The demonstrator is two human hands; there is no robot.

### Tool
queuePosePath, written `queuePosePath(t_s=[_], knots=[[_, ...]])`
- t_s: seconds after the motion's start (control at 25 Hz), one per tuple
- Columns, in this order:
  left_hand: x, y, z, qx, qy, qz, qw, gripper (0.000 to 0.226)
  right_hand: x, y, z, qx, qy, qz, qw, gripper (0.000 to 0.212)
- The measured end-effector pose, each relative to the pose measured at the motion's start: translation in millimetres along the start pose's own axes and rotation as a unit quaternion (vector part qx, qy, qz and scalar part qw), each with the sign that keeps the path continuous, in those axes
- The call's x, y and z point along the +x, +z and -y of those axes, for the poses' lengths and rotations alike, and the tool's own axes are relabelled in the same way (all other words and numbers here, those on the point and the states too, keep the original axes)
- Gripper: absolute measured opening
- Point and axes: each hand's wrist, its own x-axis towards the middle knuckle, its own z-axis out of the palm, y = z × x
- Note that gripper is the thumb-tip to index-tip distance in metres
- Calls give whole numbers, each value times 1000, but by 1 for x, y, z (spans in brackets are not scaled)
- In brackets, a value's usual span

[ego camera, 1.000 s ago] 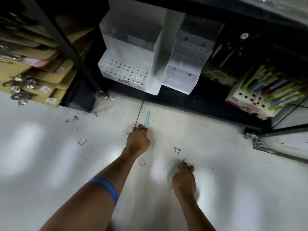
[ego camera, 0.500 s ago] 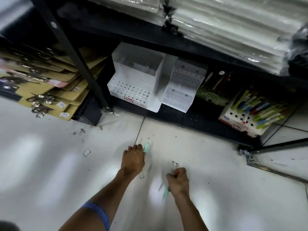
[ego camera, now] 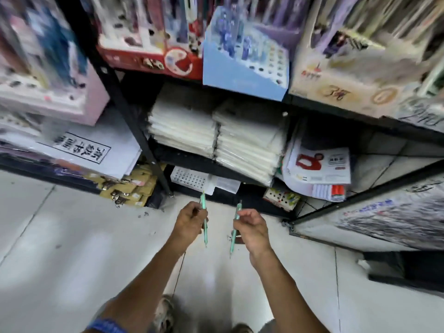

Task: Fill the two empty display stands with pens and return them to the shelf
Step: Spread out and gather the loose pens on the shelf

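Head view puts two mint-green pens at the lower middle of the frame, one in each hand, both well above the pale floor (ego camera: pixel 60 248). The left pen (ego camera: pixel 204 222) stands nearly upright and the right pen (ego camera: pixel 234 233) leans a little to the right at its top. Each looks light, thin and stiff, with a smooth plastic barrel that could slip or twist in a loose pinch, so the middle of the barrel seems the best place to hold it, leaving the lower end free to drop into a hole. The left hand (ego camera: pixel 189 223) has its fingers curled around its pen at about mid-length, the back of the hand toward the camera. The right hand (ego camera: pixel 252 228) pinches its pen in the upper half between thumb and fingers, the palm turned partly inward. Both forearms reach up from the bottom edge, and the left one carries a blue wristband (ego camera: pixel 108 326). Just above the hands, on the lowest level of the black shelf (ego camera: pixel 134 121), sits a white display stand (ego camera: pixel 192 180) with rows of empty holes; a second stand beside it is blurred and mostly hidden. Stacked white packets (ego camera: pixel 216 138) fill the level above it.
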Motion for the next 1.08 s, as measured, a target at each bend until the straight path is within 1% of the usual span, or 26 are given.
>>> queuePosePath(t_s=[0.24, 0.36, 0.48, 0.6, 0.68, 0.8, 0.92, 1.08], knots=[[-162, -36, -183, -71, -5, -1, 997, 17, -168, -34, 165, 16, -47, 27, 998, 28], [-213, -45, -250, -93, 11, -13, 996, 17, -230, -48, 220, 29, -76, 22, 996, 29], [-252, -51, -306, -120, 39, -1, 992, 16, -280, -61, 268, 51, -110, 13, 993, 28], [-279, -56, -354, -147, 56, 1, 988, 18, -314, -70, 310, 57, -162, 9, 985, 31], [-289, -61, -384, -149, 87, 16, 985, 19, -329, -73, 338, 52, -195, 6, 979, 33], [-301, -70, -433, -126, 143, 47, 981, 18, -348, -77, 382, 42, -241, -6, 969, 36], [-304, -78, -480, -102, 200, 62, 972, 20, -362, -79, 423, 14, -276, -33, 960, 33], [-293, -81, -533, -48, 242, 71, 967, 12, -355, -82, 470, -20, -303, -56, 951, 31]])
